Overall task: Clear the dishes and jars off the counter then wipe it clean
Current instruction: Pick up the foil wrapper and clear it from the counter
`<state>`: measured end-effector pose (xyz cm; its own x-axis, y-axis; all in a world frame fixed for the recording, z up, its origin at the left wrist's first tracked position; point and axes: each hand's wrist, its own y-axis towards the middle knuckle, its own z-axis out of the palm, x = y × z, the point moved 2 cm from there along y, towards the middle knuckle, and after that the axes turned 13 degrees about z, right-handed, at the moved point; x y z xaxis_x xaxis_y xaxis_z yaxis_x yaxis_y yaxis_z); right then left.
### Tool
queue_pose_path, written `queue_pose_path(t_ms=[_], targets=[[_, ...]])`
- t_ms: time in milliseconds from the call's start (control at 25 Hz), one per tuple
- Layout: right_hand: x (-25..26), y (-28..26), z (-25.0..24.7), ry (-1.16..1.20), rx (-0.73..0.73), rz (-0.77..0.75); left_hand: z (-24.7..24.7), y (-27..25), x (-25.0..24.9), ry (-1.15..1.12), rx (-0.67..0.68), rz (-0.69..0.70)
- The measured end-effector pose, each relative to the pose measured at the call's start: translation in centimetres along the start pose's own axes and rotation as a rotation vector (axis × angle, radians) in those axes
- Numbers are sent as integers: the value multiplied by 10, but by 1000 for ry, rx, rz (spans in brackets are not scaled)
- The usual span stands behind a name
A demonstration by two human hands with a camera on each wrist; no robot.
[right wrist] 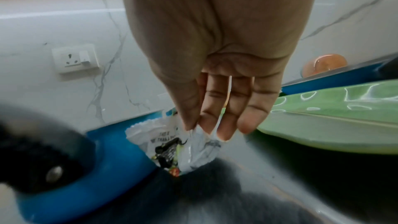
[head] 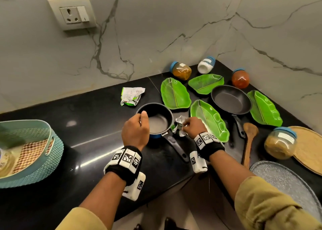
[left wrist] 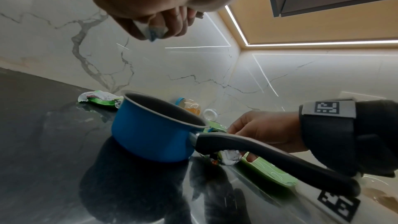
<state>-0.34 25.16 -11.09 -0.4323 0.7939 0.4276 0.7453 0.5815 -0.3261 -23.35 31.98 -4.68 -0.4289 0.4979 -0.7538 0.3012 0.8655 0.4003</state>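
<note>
A blue saucepan [head: 157, 121] with a black handle stands on the black counter [head: 97, 125]; the left wrist view shows the saucepan [left wrist: 150, 132] from the side. My left hand [head: 142, 120] hovers over its near rim, fingers curled round a small white and blue wrapper scrap [left wrist: 153, 32]. My right hand [head: 184, 127] is just right of the pan. Thumb and fingers of the right hand [right wrist: 200, 126] pinch a crumpled silver wrapper [right wrist: 183, 146] that touches the counter. In the head view this silver wrapper [head: 179, 123] lies between the pan and a green leaf plate [head: 209, 121].
Three more green leaf plates [head: 175, 94], a black frying pan [head: 230, 100], several spice jars [head: 181, 70], a wooden spoon [head: 249, 141], a woven mat [head: 308, 149] and a grey tray [head: 287, 182] crowd the right. A green wrapper [head: 131, 95] lies behind the saucepan. A teal basket [head: 29, 151] stands at left.
</note>
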Motion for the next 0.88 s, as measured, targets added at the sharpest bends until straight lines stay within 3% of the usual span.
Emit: queue_pose_path(t_ms=[200,320,480,600,720,880], targets=[[1,-6,-46,428,-49,-148,25,1,-21,-12,4,-99],[16,-30,-68,599,82,-255,36,2,-35,-80,23,-86],[47,-66,-73,661,290,-358,51,8,-56,-389,28,-85],[65,-78,-65,675,350,-396,48,10,-61,-564,-47,-106],[79,-83,-58,644,359,-393,41,11,-61,-665,-108,-82],[96,-88,-52,548,269,-373,33,15,-53,-600,-176,-95]])
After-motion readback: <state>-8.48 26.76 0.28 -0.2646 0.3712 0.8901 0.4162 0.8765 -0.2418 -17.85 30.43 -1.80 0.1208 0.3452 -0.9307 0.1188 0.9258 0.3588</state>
